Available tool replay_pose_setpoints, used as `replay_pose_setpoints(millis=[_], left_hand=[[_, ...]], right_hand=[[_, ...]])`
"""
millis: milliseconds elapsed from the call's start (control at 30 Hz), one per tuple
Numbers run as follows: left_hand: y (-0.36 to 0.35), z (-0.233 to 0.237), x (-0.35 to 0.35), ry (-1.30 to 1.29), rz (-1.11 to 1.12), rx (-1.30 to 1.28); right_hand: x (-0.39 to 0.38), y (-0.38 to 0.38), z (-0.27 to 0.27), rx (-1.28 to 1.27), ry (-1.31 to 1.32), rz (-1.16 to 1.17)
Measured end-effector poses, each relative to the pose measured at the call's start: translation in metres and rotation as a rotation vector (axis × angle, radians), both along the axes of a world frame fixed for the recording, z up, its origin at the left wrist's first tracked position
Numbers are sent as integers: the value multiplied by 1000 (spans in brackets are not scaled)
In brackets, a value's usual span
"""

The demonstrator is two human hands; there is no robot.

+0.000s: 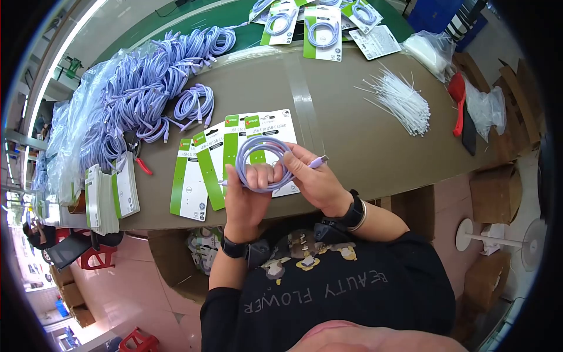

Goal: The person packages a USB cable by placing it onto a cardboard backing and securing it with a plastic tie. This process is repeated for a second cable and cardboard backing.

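A coiled lilac USB-C cable [243,154] is held in both hands above a row of backing cards. My left hand [249,202] has its fingers inside the loop, with the thumb on the coil's left side. My right hand [316,179] pinches the coil's right side between thumb and fingers, and a cable plug [318,162] sticks out past it. Under and beside the coil, several green-and-white cards [190,182] overlap on the brown table [340,117]. The coil and hands partly cover them.
At left lies a big heap of lilac cables [141,82], with one separate coil [194,104], red-handled pliers [141,158] and card stacks [102,199]. White cable ties [402,102] and a red-handled tool [458,100] lie at right. Carded cables [322,35] sit at the back.
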State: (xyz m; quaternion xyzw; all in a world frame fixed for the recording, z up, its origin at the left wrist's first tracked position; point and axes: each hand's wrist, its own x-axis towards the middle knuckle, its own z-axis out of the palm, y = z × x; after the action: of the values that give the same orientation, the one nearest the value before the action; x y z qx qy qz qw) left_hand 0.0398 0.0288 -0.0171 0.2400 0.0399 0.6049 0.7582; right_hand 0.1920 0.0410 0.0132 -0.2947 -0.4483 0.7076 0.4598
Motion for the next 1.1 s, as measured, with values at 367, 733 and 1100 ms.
replay_pose_setpoints(millis=[367,733,1100], left_hand=[[-6,14,-30,367,-245,-157],[-14,26,-5,497,-14,-234],[-9,35,-27,710,-330,-204]], right_hand=[[12,-3,-3,-79,34,126],[12,-3,0,-224,354,141],[22,-4,-2,-257,106,226]])
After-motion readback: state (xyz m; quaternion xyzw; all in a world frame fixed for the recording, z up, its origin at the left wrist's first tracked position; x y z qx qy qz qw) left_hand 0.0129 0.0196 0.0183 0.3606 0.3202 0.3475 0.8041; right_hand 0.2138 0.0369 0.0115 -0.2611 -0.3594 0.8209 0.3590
